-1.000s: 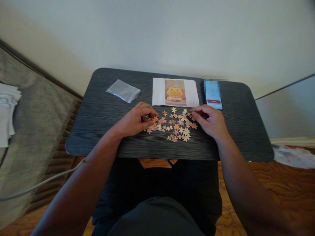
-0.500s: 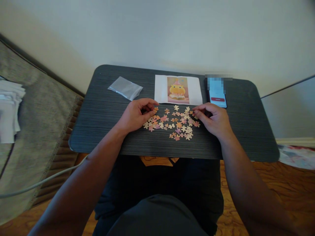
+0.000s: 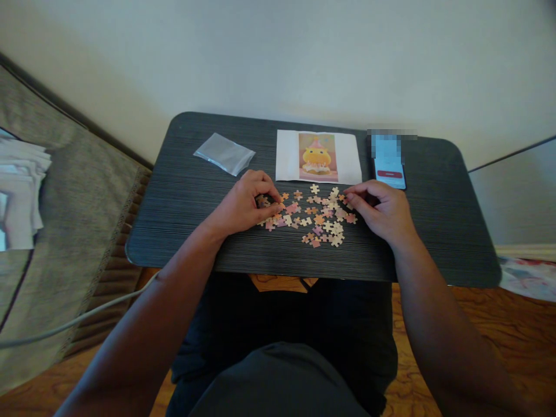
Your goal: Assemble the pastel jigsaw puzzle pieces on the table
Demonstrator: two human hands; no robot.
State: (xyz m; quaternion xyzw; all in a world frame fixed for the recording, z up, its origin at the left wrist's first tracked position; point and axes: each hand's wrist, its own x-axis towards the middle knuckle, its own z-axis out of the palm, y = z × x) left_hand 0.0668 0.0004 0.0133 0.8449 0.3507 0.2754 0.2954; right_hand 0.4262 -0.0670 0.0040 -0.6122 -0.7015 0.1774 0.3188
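Several small jigsaw puzzle pieces (image 3: 336,227) lie loose in orange, pink and cream on the dark table. My left hand (image 3: 252,202) is curled over the left end of the pile, its thumb and index fingertips close together on an orange puzzle piece (image 3: 281,205). More pieces show in the gap under its fingers. At the right end of the pile, my right hand (image 3: 382,208) pinches with thumb and index finger at a small puzzle piece (image 3: 341,198), mostly covered by the fingertips. Behind the pile lies a printed sheet (image 3: 318,156) picturing a yellow character with a cake.
A clear plastic bag (image 3: 225,153) lies on the table (image 3: 174,197) at the back left. Right of the sheet is a phone (image 3: 390,165) with its screen lit. A wall rises behind the table. Stacked papers (image 3: 21,185) rest on the cloth-covered surface at left.
My left fingertips have come down and slightly right, from one orange piece to the pieces just below it. My right hand keeps its pinch in nearly the same place. The view has shifted slightly.
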